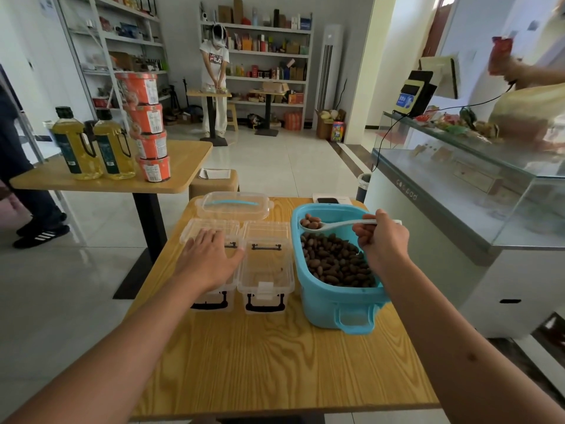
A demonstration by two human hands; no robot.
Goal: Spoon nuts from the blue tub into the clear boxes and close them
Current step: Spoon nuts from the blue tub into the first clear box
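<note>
both forearms reach forward from the bottom corners of the head view, bare to the elbow. the left hand point(211, 258) lies palm down, fingers straight and spread a little, the thumb pointing to the right, the wrist flat and in line with the forearm. the right hand point(382, 237) is raised higher, its back turned to the camera, fingers curled and gripping the handle of a white spoon point(333, 224) that points to the left. the right wrist bends slightly inward. the two hands are well apart, the right one farther forward.
</note>
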